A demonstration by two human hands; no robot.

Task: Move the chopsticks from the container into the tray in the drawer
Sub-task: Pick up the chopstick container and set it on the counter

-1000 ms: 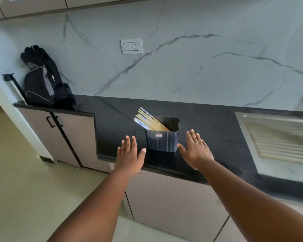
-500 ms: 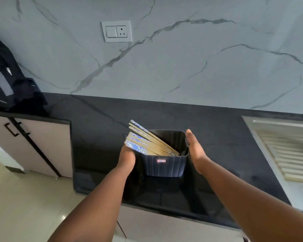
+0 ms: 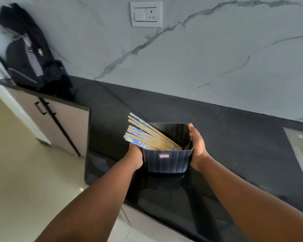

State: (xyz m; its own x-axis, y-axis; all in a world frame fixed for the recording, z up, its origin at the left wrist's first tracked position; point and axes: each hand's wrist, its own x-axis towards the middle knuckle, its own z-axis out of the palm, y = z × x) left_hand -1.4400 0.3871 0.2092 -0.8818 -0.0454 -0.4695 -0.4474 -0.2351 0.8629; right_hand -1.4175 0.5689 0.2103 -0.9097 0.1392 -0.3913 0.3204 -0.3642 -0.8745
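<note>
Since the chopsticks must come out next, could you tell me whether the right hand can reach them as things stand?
Probably yes: the container is open-topped and nothing covers the chopsticks, but the right hand must first release the container's side.

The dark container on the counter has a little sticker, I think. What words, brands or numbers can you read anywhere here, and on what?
Sticker on the front of the container: red and white, print too small and blurred to read.
Chopsticks: blue pattern on the ends, no lettering I can make out.
Wall switch and socket plate: no readable marking.
Nothing else bears text.

Wooden chopsticks (image 3: 152, 137), ribbed plastic container (image 3: 166, 161), glossy black stone counter (image 3: 234, 140).
</note>
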